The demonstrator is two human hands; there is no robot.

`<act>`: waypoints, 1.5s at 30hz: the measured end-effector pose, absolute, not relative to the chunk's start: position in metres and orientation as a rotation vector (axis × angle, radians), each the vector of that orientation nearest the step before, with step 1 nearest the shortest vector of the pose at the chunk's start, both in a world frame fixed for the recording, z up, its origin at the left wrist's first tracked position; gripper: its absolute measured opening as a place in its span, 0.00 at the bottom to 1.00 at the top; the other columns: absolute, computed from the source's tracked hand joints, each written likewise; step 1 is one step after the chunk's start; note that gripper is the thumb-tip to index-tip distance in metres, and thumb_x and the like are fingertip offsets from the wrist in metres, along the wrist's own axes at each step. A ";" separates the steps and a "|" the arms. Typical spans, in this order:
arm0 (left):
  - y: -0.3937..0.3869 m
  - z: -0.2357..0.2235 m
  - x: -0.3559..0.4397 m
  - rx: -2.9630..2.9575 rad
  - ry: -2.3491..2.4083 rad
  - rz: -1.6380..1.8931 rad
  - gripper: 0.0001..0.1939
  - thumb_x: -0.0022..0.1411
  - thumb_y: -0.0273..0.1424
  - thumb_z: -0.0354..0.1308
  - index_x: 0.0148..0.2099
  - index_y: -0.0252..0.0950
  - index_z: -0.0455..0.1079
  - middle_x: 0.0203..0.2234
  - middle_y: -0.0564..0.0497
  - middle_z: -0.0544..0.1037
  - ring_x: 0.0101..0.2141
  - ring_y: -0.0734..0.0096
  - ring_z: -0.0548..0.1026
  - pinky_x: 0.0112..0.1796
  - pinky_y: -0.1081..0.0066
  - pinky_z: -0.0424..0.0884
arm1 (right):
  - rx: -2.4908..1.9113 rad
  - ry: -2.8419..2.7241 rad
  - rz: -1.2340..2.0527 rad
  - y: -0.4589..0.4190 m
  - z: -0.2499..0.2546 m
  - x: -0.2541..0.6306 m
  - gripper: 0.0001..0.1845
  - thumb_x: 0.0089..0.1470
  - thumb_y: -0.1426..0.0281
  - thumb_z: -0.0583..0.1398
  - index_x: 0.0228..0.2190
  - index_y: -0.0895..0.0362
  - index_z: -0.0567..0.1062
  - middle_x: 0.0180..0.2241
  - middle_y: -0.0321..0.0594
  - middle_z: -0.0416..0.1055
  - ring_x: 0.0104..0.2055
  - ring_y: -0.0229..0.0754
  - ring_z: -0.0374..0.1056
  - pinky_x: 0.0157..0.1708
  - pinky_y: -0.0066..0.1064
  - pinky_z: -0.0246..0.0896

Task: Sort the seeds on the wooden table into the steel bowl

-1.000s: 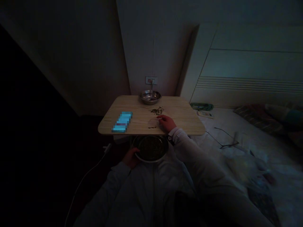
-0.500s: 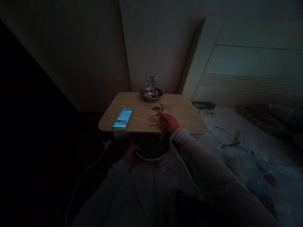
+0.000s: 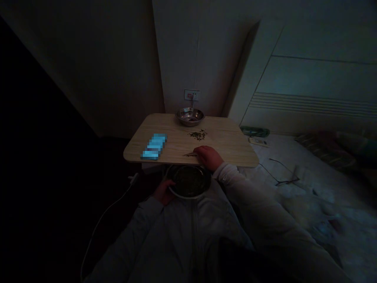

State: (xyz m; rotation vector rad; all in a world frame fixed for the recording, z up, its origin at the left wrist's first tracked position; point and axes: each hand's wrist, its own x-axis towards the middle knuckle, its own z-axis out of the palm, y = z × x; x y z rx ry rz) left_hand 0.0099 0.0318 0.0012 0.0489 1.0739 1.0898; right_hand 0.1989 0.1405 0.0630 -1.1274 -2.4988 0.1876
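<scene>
My right hand (image 3: 208, 157) is closed at the front of the small wooden table (image 3: 232, 137), its fingers pinching a thin, pale, flat piece (image 3: 190, 153) whose kind I cannot make out. That piece stands almost edge-on beside a short row of small green bits on the tabletop. Farther back lies a loose scatter of green bits (image 3: 198, 135). Below the front edge, my left hand (image 3: 165, 192) grips the left rim of a round bowl (image 3: 188, 197) at my lap. The bowl's inside is dark, and its contents are hard to tell.
A steel bowl (image 3: 190, 117) stands at the table's back edge, below a wall socket (image 3: 192, 94). On the table's left lies a lit phone (image 3: 154, 146). Glasses (image 3: 287, 181) and a remote-like object (image 3: 258, 142) rest on the bed at right. A white cable (image 3: 101, 216) hangs at left.
My right hand has drawn the pale flat piece toward the table's front edge, down to the row of green bits. My left hand keeps its hold on the bowl.
</scene>
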 end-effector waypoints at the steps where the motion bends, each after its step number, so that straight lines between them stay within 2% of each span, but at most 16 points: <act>1: 0.032 0.001 0.010 0.052 1.065 1.094 0.16 0.49 0.15 0.50 0.37 0.32 0.74 0.24 0.48 0.82 0.34 0.61 0.81 0.38 0.66 0.77 | -1.107 -2.511 0.185 0.139 0.062 0.201 0.18 0.53 0.80 0.52 0.44 0.60 0.75 0.41 0.49 0.75 0.43 0.44 0.69 0.47 0.36 0.60; 5: 0.031 0.002 0.010 0.043 1.078 1.096 0.19 0.47 0.14 0.51 0.40 0.31 0.74 0.28 0.45 0.83 0.37 0.58 0.81 0.39 0.65 0.77 | -1.020 -2.539 0.186 0.136 0.057 0.212 0.18 0.52 0.80 0.52 0.42 0.60 0.75 0.41 0.49 0.75 0.43 0.44 0.69 0.46 0.36 0.61; 14: 0.033 -0.006 0.009 0.037 1.073 1.113 0.20 0.46 0.15 0.53 0.42 0.31 0.74 0.27 0.45 0.83 0.37 0.56 0.81 0.39 0.64 0.77 | -1.132 -2.359 0.115 0.135 0.059 0.225 0.19 0.55 0.76 0.50 0.45 0.58 0.74 0.42 0.47 0.77 0.44 0.46 0.70 0.45 0.38 0.61; 23: 0.031 0.004 0.011 0.043 1.058 1.097 0.22 0.48 0.15 0.50 0.46 0.29 0.73 0.27 0.45 0.83 0.40 0.56 0.80 0.41 0.63 0.76 | -1.108 -2.596 0.007 0.098 0.066 0.215 0.18 0.56 0.74 0.54 0.48 0.58 0.73 0.42 0.49 0.77 0.43 0.46 0.70 0.42 0.36 0.56; 30: 0.032 0.003 0.010 0.010 1.065 1.090 0.28 0.46 0.15 0.51 0.51 0.32 0.72 0.31 0.45 0.84 0.40 0.54 0.80 0.40 0.60 0.77 | -1.129 -2.600 -0.100 0.090 0.060 0.209 0.18 0.57 0.73 0.54 0.49 0.57 0.73 0.41 0.49 0.76 0.43 0.47 0.68 0.41 0.37 0.54; 38: 0.032 -0.001 0.010 0.033 1.024 1.108 0.27 0.48 0.15 0.50 0.51 0.29 0.72 0.27 0.45 0.83 0.41 0.54 0.80 0.42 0.61 0.76 | -1.157 -2.554 -0.171 0.087 0.048 0.196 0.19 0.59 0.72 0.53 0.50 0.53 0.74 0.41 0.49 0.75 0.41 0.46 0.66 0.40 0.37 0.56; 42: 0.032 0.000 0.010 0.026 1.035 1.103 0.26 0.48 0.15 0.50 0.50 0.30 0.72 0.27 0.45 0.83 0.40 0.55 0.80 0.41 0.61 0.77 | -1.177 -2.472 -0.081 0.093 0.047 0.196 0.18 0.58 0.72 0.53 0.49 0.55 0.75 0.39 0.49 0.76 0.40 0.46 0.67 0.41 0.37 0.58; 45: 0.032 0.003 0.010 0.019 1.035 1.104 0.26 0.48 0.15 0.49 0.49 0.29 0.73 0.27 0.45 0.83 0.40 0.55 0.80 0.41 0.62 0.77 | -1.203 -2.309 0.122 0.104 0.048 0.201 0.17 0.58 0.71 0.53 0.46 0.58 0.75 0.39 0.49 0.76 0.41 0.47 0.68 0.43 0.37 0.61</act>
